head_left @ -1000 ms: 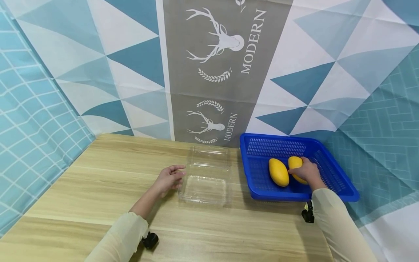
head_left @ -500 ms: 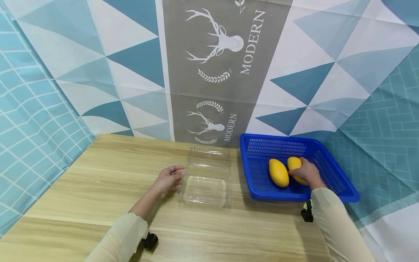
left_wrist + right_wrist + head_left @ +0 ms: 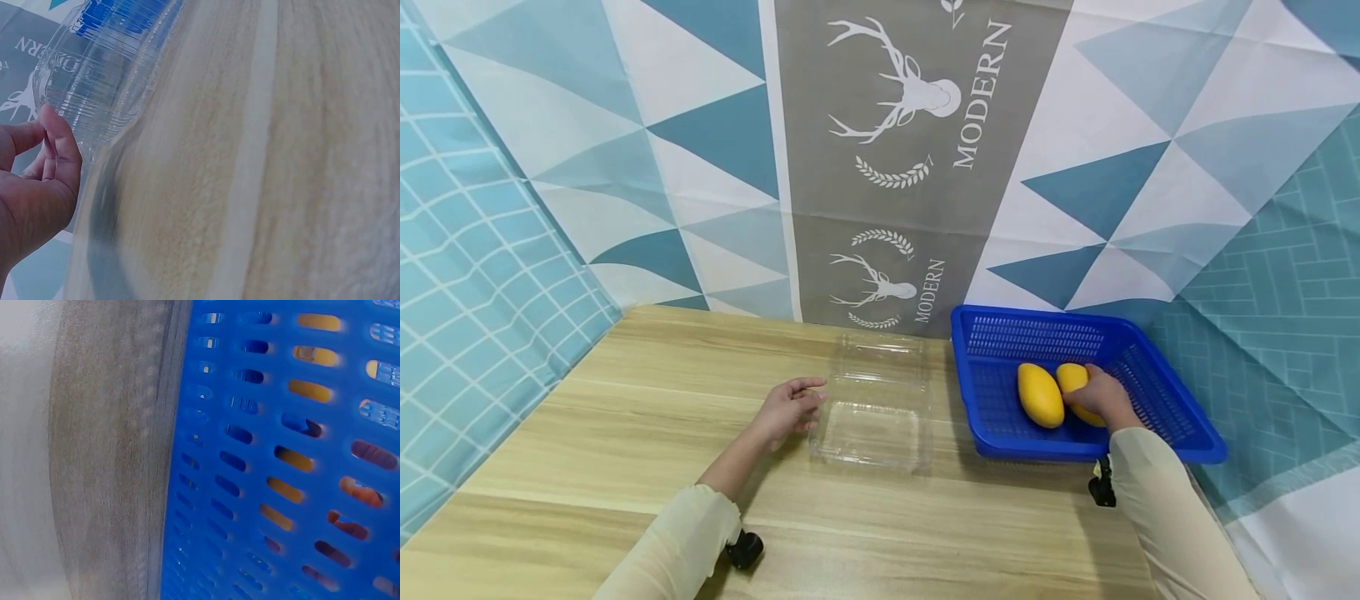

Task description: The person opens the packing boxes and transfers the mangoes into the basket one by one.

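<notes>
In the head view a clear plastic clamshell box point(image 3: 871, 433) lies opened out on the wooden table. My left hand point(image 3: 786, 411) is at its left edge, thumb and fingertips pinching the rim; the left wrist view shows this hand point(image 3: 40, 181) by the clear plastic point(image 3: 94, 81). Inside a blue basket point(image 3: 1000, 450) are two yellow mangoes. My right hand point(image 3: 1103, 396) holds the right mango point(image 3: 1072, 379), partly covering it. The left mango point(image 3: 1041, 396) lies close beside it. Through the basket's slots point(image 3: 262, 406), the right wrist view shows bits of yellow and fingers.
The wooden table point(image 3: 880, 533) reaches back to a patterned cloth wall point(image 3: 880, 183). The basket's raised rim surrounds the mangoes on all sides. A black wrist camera point(image 3: 745, 550) sits under the left sleeve, another black camera point(image 3: 1102, 487) under the right.
My right hand and the mango it holds have shifted slightly left, closer to the other mango. The left hand and the plastic box stay in place.
</notes>
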`<move>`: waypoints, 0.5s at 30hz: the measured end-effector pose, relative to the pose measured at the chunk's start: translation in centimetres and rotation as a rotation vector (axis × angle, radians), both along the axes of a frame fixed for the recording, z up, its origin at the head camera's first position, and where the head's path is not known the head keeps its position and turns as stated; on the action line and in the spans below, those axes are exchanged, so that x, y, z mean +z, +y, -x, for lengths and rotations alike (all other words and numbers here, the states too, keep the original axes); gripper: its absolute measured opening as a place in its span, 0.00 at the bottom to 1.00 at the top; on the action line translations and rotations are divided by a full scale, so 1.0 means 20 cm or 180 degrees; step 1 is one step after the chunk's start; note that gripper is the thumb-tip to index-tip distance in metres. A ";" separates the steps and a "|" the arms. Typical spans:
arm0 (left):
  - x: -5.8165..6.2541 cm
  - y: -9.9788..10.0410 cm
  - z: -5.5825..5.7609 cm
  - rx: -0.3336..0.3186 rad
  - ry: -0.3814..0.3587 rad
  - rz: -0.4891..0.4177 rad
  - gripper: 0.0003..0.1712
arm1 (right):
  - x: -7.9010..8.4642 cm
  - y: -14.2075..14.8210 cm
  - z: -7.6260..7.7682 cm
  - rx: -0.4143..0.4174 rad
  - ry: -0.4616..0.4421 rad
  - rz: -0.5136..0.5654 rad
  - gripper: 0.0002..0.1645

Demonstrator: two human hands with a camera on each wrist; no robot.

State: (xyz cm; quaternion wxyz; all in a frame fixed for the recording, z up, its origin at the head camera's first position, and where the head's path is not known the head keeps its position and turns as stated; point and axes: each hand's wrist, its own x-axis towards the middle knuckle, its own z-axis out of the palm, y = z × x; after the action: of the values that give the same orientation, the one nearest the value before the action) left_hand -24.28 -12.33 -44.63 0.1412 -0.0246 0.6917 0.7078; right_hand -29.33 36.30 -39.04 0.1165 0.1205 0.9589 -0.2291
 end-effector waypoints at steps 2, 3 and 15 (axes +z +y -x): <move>0.00 0.00 0.00 0.0008 -0.0011 -0.0003 0.26 | 0.00 0.00 0.00 0.0024 0.0012 -0.0027 0.53; 0.00 0.00 0.00 0.0010 -0.0016 -0.0002 0.26 | 0.00 0.00 0.01 0.0021 0.0011 -0.0033 0.53; 0.00 0.00 0.00 0.0029 -0.0036 -0.0016 0.26 | -0.02 0.01 0.02 -0.0012 -0.0087 0.0054 0.53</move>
State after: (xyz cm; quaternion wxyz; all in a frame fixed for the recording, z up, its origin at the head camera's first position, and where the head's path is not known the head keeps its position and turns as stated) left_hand -24.36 -12.30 -44.72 0.1420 -0.0314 0.6890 0.7101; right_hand -29.69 36.42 -39.38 0.1302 0.1244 0.9550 -0.2357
